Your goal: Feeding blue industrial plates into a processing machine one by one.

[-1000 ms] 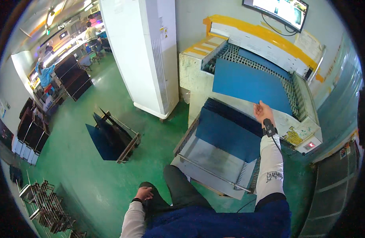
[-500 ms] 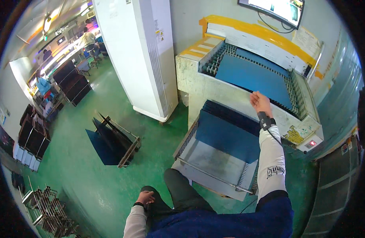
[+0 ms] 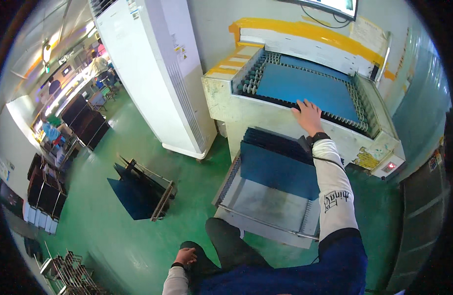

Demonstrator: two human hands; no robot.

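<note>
On the floor (image 3: pixel 197 196) at left, a small rack (image 3: pixel 163 202) with dark panels (image 3: pixel 130 197). Loosely curled on the thigh (image 3: pixel 201 256), the left hand (image 3: pixel 185 256); cannot tell whether gripping anything. Below the near edge of the roller machine (image 3: pixel 258 109), a large rack (image 3: pixel 258 197), blue panels (image 3: pixel 275 171) leaning toward its far side. Flat on the rollers (image 3: pixel 252 80), behind that edge, a blue sheet (image 3: pixel 305 87). Over the edge, well apart from the left, the right hand (image 3: pixel 309 118), fingers parted, touch unclear.
</note>
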